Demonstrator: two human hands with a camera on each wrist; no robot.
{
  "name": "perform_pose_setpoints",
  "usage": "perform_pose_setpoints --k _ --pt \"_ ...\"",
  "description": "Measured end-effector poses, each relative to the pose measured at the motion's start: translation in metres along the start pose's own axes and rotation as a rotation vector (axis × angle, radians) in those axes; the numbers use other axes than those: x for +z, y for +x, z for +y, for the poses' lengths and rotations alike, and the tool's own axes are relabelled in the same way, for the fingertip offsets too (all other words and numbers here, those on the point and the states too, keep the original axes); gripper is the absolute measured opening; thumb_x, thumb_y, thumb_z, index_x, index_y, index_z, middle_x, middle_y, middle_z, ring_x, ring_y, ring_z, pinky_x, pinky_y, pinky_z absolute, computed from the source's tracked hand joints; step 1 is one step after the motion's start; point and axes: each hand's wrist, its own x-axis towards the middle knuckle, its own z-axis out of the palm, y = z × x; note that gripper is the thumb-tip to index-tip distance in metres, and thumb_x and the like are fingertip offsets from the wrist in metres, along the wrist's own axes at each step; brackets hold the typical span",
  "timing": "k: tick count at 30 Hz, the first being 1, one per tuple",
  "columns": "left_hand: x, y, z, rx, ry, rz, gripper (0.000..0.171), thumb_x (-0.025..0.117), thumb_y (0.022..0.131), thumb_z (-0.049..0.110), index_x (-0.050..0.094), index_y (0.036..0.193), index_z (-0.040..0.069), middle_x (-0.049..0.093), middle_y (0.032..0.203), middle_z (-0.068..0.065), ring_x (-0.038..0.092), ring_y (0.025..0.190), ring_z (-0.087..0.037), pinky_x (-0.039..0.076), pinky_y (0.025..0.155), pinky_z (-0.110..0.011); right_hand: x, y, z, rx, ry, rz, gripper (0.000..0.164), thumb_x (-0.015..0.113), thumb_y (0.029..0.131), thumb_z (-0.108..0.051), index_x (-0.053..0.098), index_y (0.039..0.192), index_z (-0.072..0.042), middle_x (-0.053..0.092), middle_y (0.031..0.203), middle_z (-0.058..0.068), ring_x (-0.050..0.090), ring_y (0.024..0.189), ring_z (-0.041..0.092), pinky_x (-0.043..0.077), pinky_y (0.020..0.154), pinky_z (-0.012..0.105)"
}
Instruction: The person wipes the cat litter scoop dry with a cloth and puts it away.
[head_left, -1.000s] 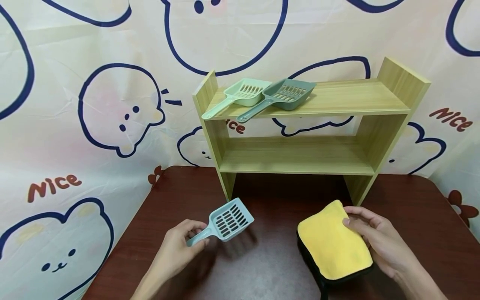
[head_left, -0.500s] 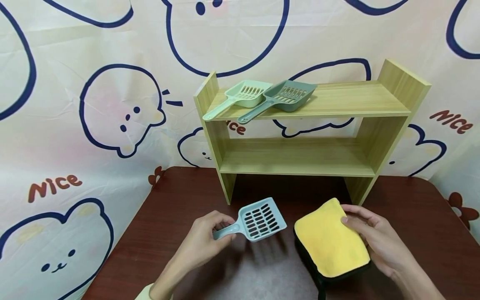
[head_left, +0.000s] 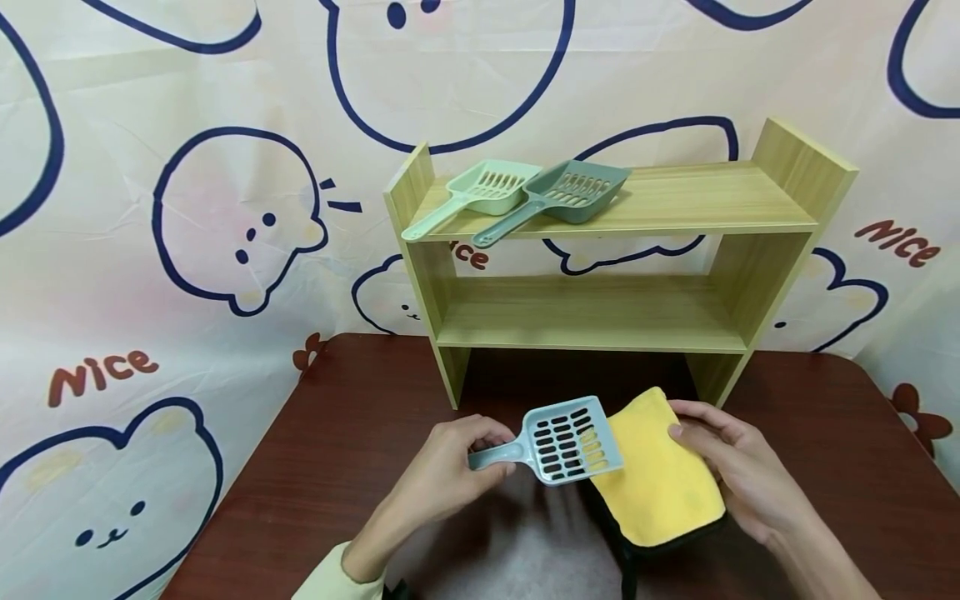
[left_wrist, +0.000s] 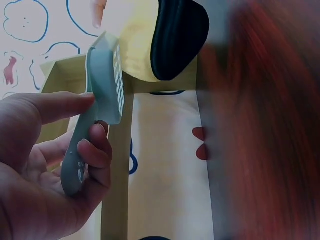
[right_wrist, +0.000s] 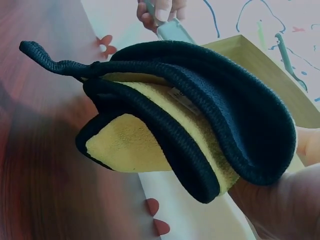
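Note:
My left hand (head_left: 453, 471) grips a light blue slotted litter scoop (head_left: 566, 440) by its handle, above the table. In the head view the scoop's front corner overlaps the left edge of a folded yellow cloth (head_left: 660, 475); whether they touch I cannot tell. My right hand (head_left: 738, 475) pinches that cloth at its right side, thumb on the yellow face. Seen in the right wrist view, the folded cloth (right_wrist: 132, 145) has dark edging, a dark side and a loop at one corner. The left wrist view shows the scoop (left_wrist: 104, 82) side-on, fingers curled round its handle.
A two-tier wooden shelf (head_left: 600, 312) stands at the back of the dark red table (head_left: 360, 400). On its top board lie a pale green scoop (head_left: 491, 187) and a darker green scoop (head_left: 573, 193), handles jutting over the front edge. A patterned curtain (head_left: 247, 350) hangs behind.
My left hand has carried the blue scoop rightward to the cloth, which it now overlaps in view. The right hand and cloth have shifted slightly left.

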Motion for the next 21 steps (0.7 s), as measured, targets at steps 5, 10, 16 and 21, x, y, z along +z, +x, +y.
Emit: perform_pose_setpoints --k 5,10,16,21 --pt "0.004 0.006 0.003 0.018 -0.001 -0.011 0.024 0.088 0.088 0.008 0.079 0.108 0.017 0.075 0.099 0.009 0.066 0.085 -0.003 0.056 0.078 -0.023 0.002 0.001 -0.001 -0.012 0.001 -0.003 0.029 0.058 0.112 -0.017 0.065 0.138 -0.029 0.078 0.111 -0.004 0.076 0.095 0.015 0.065 0.072 0.042" --pt "0.008 0.009 0.004 0.023 -0.013 -0.019 0.022 0.086 0.089 0.009 0.079 0.109 0.016 0.074 0.101 0.008 0.065 0.086 -0.006 0.055 0.078 -0.022 0.004 0.002 -0.002 -0.016 0.002 0.001 0.028 0.059 0.112 -0.017 0.065 0.137 -0.027 0.077 0.112 -0.004 0.076 0.096 0.015 0.065 0.073 0.040" --pt "0.015 0.011 0.005 0.029 0.044 -0.018 0.020 0.085 0.090 0.009 0.077 0.107 0.014 0.073 0.100 0.007 0.063 0.084 -0.006 0.053 0.077 -0.021 0.004 0.001 -0.002 -0.036 -0.005 0.021 0.027 0.060 0.111 -0.015 0.066 0.135 -0.026 0.077 0.114 -0.005 0.076 0.096 0.014 0.065 0.074 0.039" --pt "0.016 0.013 0.005 0.014 0.084 -0.009 0.018 0.083 0.090 0.010 0.076 0.106 0.015 0.074 0.094 0.009 0.062 0.080 -0.005 0.051 0.074 -0.021 0.003 0.001 -0.005 -0.104 -0.003 0.011 0.030 0.059 0.110 -0.009 0.067 0.135 -0.024 0.077 0.117 -0.006 0.076 0.097 0.013 0.065 0.073 0.037"
